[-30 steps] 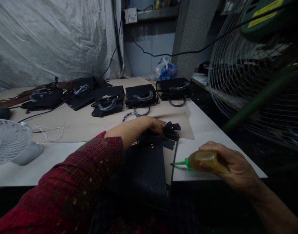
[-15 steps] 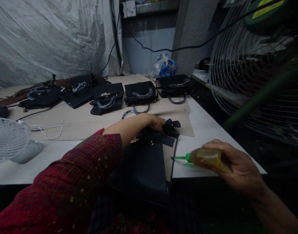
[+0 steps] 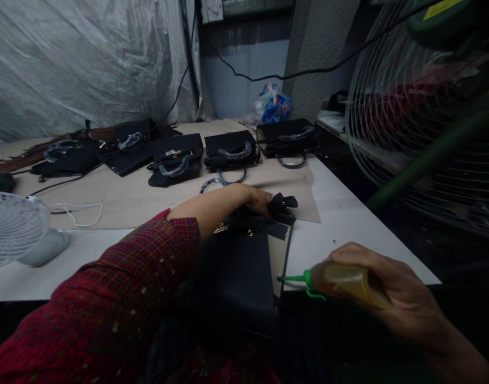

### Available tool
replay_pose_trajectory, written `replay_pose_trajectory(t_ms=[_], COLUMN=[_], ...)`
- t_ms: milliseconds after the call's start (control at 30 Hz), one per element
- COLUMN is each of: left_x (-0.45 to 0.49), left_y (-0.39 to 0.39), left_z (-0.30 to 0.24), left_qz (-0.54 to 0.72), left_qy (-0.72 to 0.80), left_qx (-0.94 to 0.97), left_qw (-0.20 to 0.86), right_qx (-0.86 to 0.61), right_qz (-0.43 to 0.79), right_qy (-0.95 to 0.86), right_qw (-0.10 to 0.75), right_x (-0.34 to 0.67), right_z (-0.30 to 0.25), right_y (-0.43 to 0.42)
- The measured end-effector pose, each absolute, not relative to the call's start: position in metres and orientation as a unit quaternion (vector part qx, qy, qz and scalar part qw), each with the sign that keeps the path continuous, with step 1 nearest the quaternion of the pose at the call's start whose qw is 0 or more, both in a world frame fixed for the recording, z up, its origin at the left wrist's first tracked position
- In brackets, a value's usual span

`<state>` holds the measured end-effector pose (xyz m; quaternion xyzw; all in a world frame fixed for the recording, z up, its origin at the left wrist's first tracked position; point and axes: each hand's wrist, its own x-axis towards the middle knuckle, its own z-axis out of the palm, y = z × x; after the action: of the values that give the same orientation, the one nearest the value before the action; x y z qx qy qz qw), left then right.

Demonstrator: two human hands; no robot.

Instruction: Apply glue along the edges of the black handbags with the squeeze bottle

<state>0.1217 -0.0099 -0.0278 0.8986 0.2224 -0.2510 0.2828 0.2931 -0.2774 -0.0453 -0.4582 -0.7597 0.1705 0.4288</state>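
Note:
A black handbag (image 3: 236,277) lies at the table's front edge, its lower end reaching past the edge. On its right side the beige inner face (image 3: 277,256) shows between two dark panels. My left hand (image 3: 259,201) is at the bag's top, closed on it near a black strap end; most of its fingers are hidden. In my right hand (image 3: 392,288), the fingers are wrapped round a squeeze bottle (image 3: 344,280) of yellowish liquid. The bottle lies tilted on its side, its green nozzle (image 3: 294,278) pointing left, with the tip at the bag's beige side edge.
Several black handbags (image 3: 180,152) with wrapped handles lie across the back of the table. A small white fan (image 3: 12,229) stands at left, and a large fan (image 3: 420,122) at right. A plastic bag (image 3: 273,104) sits behind. A black cable (image 3: 284,80) hangs across.
My right hand has moved down with the bottle, so the nozzle tip has slid lower along the bag's side edge. My left hand keeps its place on the handbag.

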Motion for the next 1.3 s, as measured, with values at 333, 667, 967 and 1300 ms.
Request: replay_pose_trajectory(t_ms=[333,667,967,1300], left_x=[0.122,0.123,0.121,0.121], left_y=[-0.009,0.000,0.000,-0.007], left_z=[-0.027,-0.038,-0.039,-0.029], left_qz=[-0.245,-0.246,-0.250,-0.253], left_qy=[0.229,0.226,0.222,0.226], left_qx=[0.901,0.900,0.900,0.900], left_qw=[0.274,0.281,0.281,0.274], right_qx=[-0.480,-0.485,-0.516,-0.458], right_qz=[0.145,0.148,0.101,0.202], right_qy=[-0.756,-0.744,-0.719,-0.743], right_qw=[0.421,0.435,0.456,0.445], right_x=[0.298,0.305,0.311,0.292], right_z=[-0.047,-0.053,-0.060,-0.047], right_y=[-0.275,-0.267,-0.253,-0.289])
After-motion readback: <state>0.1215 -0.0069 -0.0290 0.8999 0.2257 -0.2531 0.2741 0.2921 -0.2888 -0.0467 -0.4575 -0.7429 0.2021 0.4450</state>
